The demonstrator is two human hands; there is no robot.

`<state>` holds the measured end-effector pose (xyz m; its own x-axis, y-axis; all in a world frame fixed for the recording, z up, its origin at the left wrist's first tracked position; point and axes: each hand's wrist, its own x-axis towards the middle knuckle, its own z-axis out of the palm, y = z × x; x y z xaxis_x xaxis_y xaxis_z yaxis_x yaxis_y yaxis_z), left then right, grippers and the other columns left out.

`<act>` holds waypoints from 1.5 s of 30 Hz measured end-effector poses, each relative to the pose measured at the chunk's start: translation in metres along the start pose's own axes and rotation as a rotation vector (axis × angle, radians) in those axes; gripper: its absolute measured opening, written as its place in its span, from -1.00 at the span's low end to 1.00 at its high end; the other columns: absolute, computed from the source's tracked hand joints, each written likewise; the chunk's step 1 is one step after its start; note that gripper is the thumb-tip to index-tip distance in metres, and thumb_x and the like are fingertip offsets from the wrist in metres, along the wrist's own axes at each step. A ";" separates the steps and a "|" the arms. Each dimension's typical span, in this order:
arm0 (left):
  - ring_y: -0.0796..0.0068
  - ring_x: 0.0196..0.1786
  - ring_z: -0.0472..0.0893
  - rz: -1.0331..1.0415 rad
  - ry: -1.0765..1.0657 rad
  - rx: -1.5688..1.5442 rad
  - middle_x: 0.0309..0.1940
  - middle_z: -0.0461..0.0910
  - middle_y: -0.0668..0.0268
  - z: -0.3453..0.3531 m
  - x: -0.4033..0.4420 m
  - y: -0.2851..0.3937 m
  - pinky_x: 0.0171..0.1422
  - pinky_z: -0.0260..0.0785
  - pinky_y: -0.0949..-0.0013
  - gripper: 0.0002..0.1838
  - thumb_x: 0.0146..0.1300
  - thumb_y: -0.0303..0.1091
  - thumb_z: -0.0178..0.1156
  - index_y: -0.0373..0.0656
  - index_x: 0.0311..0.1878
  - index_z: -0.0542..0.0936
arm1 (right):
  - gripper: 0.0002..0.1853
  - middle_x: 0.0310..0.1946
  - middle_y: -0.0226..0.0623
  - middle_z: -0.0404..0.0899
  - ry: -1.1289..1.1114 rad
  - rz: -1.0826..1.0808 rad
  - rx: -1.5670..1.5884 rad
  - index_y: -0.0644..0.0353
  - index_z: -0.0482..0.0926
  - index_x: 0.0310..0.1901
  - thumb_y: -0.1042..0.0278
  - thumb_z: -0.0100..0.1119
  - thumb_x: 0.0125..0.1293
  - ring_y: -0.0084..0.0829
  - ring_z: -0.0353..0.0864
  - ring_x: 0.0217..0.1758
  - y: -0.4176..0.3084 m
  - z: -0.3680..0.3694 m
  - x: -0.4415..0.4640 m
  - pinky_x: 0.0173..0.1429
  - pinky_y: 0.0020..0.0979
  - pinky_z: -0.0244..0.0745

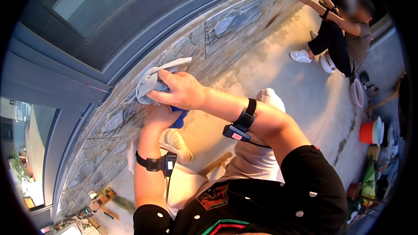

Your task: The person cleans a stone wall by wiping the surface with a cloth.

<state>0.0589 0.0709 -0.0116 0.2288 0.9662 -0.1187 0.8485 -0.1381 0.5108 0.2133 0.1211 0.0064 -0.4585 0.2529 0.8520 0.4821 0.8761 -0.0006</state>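
Near the stone-faced wall [117,119] my right hand [185,90] grips a pale grey-blue cloth [150,82], its fingers wrapped round the folds. My left hand [159,115] is just below, partly hidden behind the right one. A dark blue cloth [179,119] shows beside the left hand, bunched below the right wrist. How the left fingers hold it is hidden. The pale cloth lies at the top edge of the stone facing, under the grey window frame [126,52].
A seated person [357,39] at the upper right holds cloths at the same wall. A pink basin [357,92], a red bucket [369,132] and several other items line the right side. A wooden piece [215,164] lies between my legs.
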 end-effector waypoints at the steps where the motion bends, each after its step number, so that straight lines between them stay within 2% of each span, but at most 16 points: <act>1: 0.10 0.14 0.67 -0.003 -0.003 0.002 0.09 0.68 0.11 0.004 0.002 -0.007 0.24 0.48 0.10 -0.32 0.10 0.03 0.42 -0.05 0.27 0.54 | -0.61 0.01 -0.10 0.48 -0.012 -0.077 0.021 -0.29 0.61 0.03 0.20 0.22 0.10 -0.44 0.60 -0.42 -0.006 0.008 0.001 -0.39 -0.39 0.60; 3: 0.20 0.27 0.60 0.109 -0.155 0.175 0.17 0.65 0.18 0.006 0.002 -0.015 0.36 0.39 0.14 -0.35 0.15 -0.01 0.39 0.06 0.31 0.52 | -0.62 0.00 -0.16 0.45 -0.026 -0.099 0.016 -0.32 0.63 0.02 0.19 0.24 0.11 -0.45 0.61 -0.37 -0.010 0.016 0.000 -0.39 -0.44 0.55; 4: 0.23 0.30 0.57 -0.041 -0.256 0.132 0.20 0.63 0.21 0.003 0.000 -0.012 0.38 0.37 0.18 -0.44 0.19 -0.06 0.36 0.14 0.28 0.56 | -0.61 0.00 -0.17 0.45 -0.017 -0.103 0.030 -0.32 0.62 0.03 0.20 0.23 0.11 -0.45 0.60 -0.38 -0.011 0.018 0.000 -0.39 -0.44 0.54; 8: 0.22 0.25 0.61 -0.097 -0.352 0.123 0.16 0.65 0.19 0.003 0.004 -0.007 0.35 0.40 0.22 -0.49 0.17 -0.10 0.35 0.04 0.22 0.61 | -0.64 -0.03 -0.22 0.48 -0.063 -0.114 0.005 -0.33 0.61 0.00 0.18 0.21 0.10 -0.46 0.56 -0.37 -0.007 0.008 0.006 -0.36 -0.41 0.52; 11: 0.21 0.09 0.70 -0.034 -0.353 0.092 0.00 0.72 0.17 -0.006 0.007 0.006 0.22 0.49 0.23 -0.56 0.13 -0.13 0.35 -0.05 0.08 0.65 | -0.67 -0.05 -0.23 0.51 -0.101 -0.117 -0.035 -0.29 0.64 -0.05 0.21 0.22 0.09 -0.44 0.53 -0.35 0.002 -0.009 0.009 -0.28 -0.38 0.48; 13: 0.17 -0.09 0.75 -0.124 -0.499 0.085 -0.17 0.75 0.17 -0.020 0.009 0.027 0.07 0.54 0.21 -0.57 0.09 -0.12 0.35 -0.09 0.01 0.65 | -0.64 -0.02 -0.17 0.54 -0.012 -0.059 -0.124 -0.25 0.66 -0.08 0.24 0.30 0.00 -0.39 0.54 -0.33 0.021 -0.018 0.008 -0.26 -0.38 0.47; 14: 0.14 -0.16 0.75 -0.142 -0.454 0.116 -0.24 0.76 0.17 -0.020 0.007 0.032 0.00 0.55 0.19 -0.59 0.04 -0.10 0.38 -0.07 -0.05 0.65 | -0.59 -0.01 -0.16 0.52 0.017 -0.003 -0.139 -0.25 0.64 -0.04 0.26 0.33 -0.02 -0.35 0.57 -0.29 0.030 -0.026 0.007 -0.24 -0.34 0.50; 19: 0.07 -0.12 0.73 0.004 -0.365 0.180 -0.21 0.74 0.13 -0.013 -0.007 0.024 -0.01 0.55 0.11 -0.57 0.00 -0.08 0.41 -0.06 -0.07 0.66 | -0.30 0.04 -0.03 0.49 0.120 0.300 -0.232 -0.05 0.61 0.07 0.35 0.56 -0.28 -0.03 0.67 -0.04 0.077 -0.061 -0.001 -0.06 -0.17 0.66; 20: 0.04 -0.12 0.72 0.080 -0.342 0.191 -0.21 0.74 0.11 -0.013 -0.010 0.024 -0.01 0.55 0.09 -0.56 -0.02 -0.08 0.42 -0.06 -0.08 0.66 | -0.31 0.06 -0.01 0.48 0.112 0.379 -0.210 -0.03 0.60 0.09 0.36 0.55 -0.24 0.04 0.65 -0.01 0.081 -0.065 -0.005 -0.07 -0.14 0.67; 25: 0.02 -0.08 0.71 0.067 -0.418 0.171 -0.18 0.73 0.11 -0.006 -0.016 0.020 0.00 0.55 0.08 -0.54 -0.03 -0.08 0.43 -0.06 -0.06 0.65 | -0.34 0.07 0.03 0.51 0.235 0.444 -0.179 0.04 0.61 0.06 0.39 0.56 -0.23 0.03 0.62 0.07 0.066 -0.045 0.002 -0.05 -0.18 0.68; 27: 0.02 -0.07 0.71 0.070 -0.431 0.184 -0.16 0.73 0.12 -0.002 -0.017 0.017 0.01 0.55 0.08 -0.54 -0.04 -0.10 0.43 -0.06 -0.05 0.65 | -0.39 0.00 -0.01 0.52 0.195 0.301 -0.159 0.02 0.66 -0.01 0.38 0.56 -0.27 -0.02 0.63 -0.01 0.043 -0.037 0.013 -0.08 -0.23 0.67; 30: 0.07 -0.16 0.73 0.104 -0.384 0.210 -0.20 0.74 0.13 -0.001 -0.016 0.011 -0.03 0.54 0.10 -0.58 -0.02 -0.02 0.41 -0.03 -0.12 0.68 | -0.53 -0.19 -0.19 0.43 0.149 0.087 -0.060 -0.16 0.66 -0.04 0.25 0.38 -0.12 -0.30 0.58 -0.31 0.004 -0.003 0.023 -0.29 -0.33 0.54; 32: 0.13 0.08 0.67 -0.007 -0.499 0.212 0.04 0.68 0.11 -0.007 -0.016 0.015 0.21 0.49 0.15 -0.47 0.06 -0.10 0.41 0.00 0.14 0.61 | -0.64 -0.28 -0.30 0.38 0.095 -0.007 -0.004 -0.21 0.66 -0.06 0.23 0.25 0.03 -0.40 0.52 -0.40 -0.021 0.018 0.022 -0.31 -0.36 0.50; 33: 0.13 0.08 0.67 -0.010 -0.500 0.216 0.04 0.68 0.11 -0.006 -0.018 0.012 0.21 0.49 0.15 -0.47 0.06 -0.10 0.41 0.00 0.14 0.61 | -0.68 -0.30 -0.34 0.35 0.058 -0.054 0.027 -0.22 0.66 -0.08 0.23 0.19 0.08 -0.42 0.50 -0.43 -0.031 0.023 0.023 -0.31 -0.36 0.49; 35: 0.20 0.25 0.58 -0.155 -0.446 -0.073 0.20 0.60 0.18 0.002 -0.022 0.002 0.38 0.38 0.21 -0.43 0.15 -0.06 0.37 0.03 0.24 0.57 | -0.72 -0.31 -0.36 0.34 0.017 -0.092 0.070 -0.19 0.65 -0.10 0.21 0.17 0.10 -0.41 0.53 -0.42 -0.046 0.031 0.023 -0.30 -0.36 0.51; 45: 0.33 0.10 0.65 0.098 -0.314 0.212 0.05 0.69 0.22 0.034 -0.015 -0.014 0.27 0.42 0.28 -0.43 0.12 0.02 0.42 -0.04 0.16 0.61 | -0.78 -0.29 -0.35 0.35 -0.162 -0.132 0.083 -0.23 0.60 -0.13 0.19 0.16 0.15 -0.37 0.55 -0.37 -0.033 0.020 0.003 -0.19 -0.30 0.52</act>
<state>0.0600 0.0512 -0.0461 0.4201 0.8374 -0.3496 0.8879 -0.2997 0.3490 0.1806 0.1012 -0.0016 -0.6309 0.1907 0.7521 0.3499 0.9351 0.0564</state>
